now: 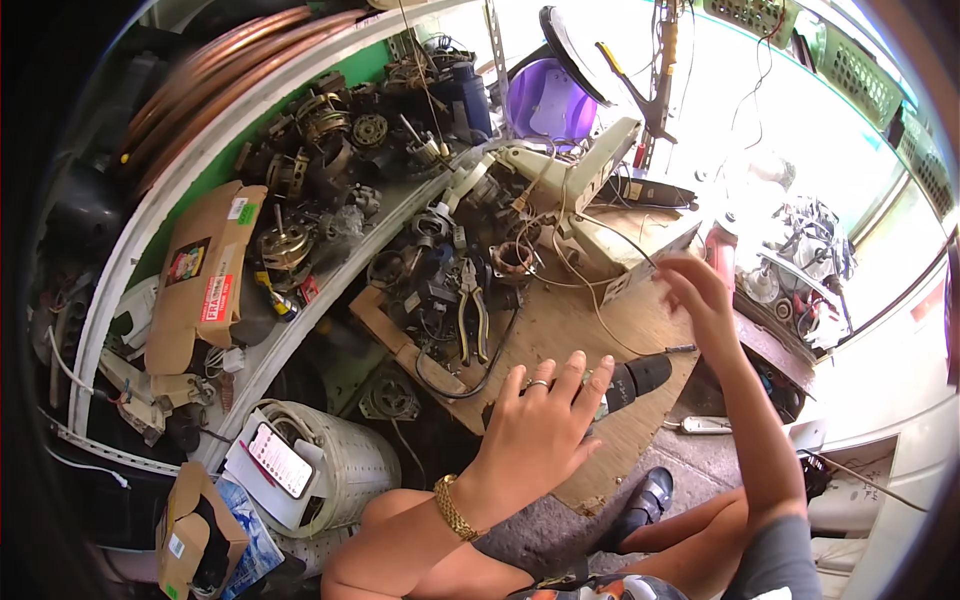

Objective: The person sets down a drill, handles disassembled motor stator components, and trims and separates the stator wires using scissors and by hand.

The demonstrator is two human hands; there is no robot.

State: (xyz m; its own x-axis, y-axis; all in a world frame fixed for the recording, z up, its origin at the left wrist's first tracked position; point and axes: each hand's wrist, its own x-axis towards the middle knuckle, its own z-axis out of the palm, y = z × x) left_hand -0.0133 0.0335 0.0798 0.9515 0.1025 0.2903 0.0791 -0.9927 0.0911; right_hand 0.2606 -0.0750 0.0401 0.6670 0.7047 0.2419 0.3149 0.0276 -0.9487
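Note:
My left hand (pixel 555 415), with a ring and a gold bracelet, lies over a dark power drill on the wooden board. Its fingers are stretched and apart; the palm hides most of the drill body, leaving the black chuck (pixel 648 376) showing to the right. Raised over the board's right side, my right hand (pixel 698 290) has loosely bent fingers, apart, beside the end of a dark wire. I see nothing held in it. A thin pale cord with a dark tip (pixel 681 349) ends just above the chuck. Pliers (pixel 472 310) with yellow-and-black handles lie farther left.
Beige appliance housing (pixel 610 240) stands at the board's back, beside a copper-wound motor part (pixel 512 259). Motor parts crowd the left shelf (pixel 290 345) near a cardboard box (pixel 205 270). A phone (pixel 282 460) rests on a white drum (pixel 360 480). A power strip (pixel 705 425) lies at right.

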